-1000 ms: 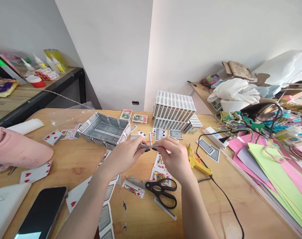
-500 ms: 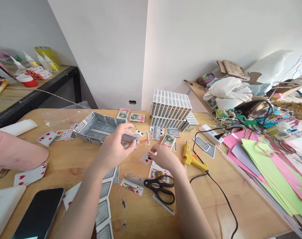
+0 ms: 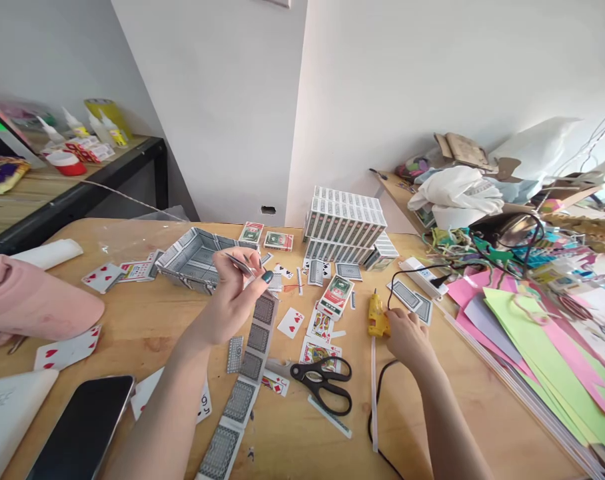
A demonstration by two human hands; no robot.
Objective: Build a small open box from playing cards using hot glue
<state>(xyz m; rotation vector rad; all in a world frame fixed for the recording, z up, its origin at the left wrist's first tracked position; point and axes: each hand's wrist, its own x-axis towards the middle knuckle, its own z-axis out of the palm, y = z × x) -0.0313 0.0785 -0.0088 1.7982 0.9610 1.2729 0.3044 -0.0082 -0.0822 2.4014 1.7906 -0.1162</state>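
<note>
My left hand (image 3: 235, 290) is closed with its fingertips pinching a playing card, seen nearly edge-on. Just below it, a long strip of joined grey-backed playing cards (image 3: 240, 400) runs from the hand down toward the front edge. My right hand (image 3: 408, 337) is wrapped round the handle of a yellow hot glue gun (image 3: 377, 317); a long clear glue stick (image 3: 375, 400) sticks out of its rear. Behind the left hand stands an open tray made of grey-backed cards (image 3: 180, 257). Black-handled scissors (image 3: 327, 383) lie between my forearms.
A block of stacked card boxes (image 3: 345, 223) stands at the back. A red and green card box (image 3: 336, 297) lies near loose cards. The glue gun's black cord passes a white power strip (image 3: 423, 277). A phone (image 3: 82, 427) and pink pouch (image 3: 37, 293) are at left, coloured paper (image 3: 542, 347) at right.
My right hand has left the loose heart card, moved right and closed on the glue gun. My left hand has turned its card edge-on, and the card strip has shifted right.
</note>
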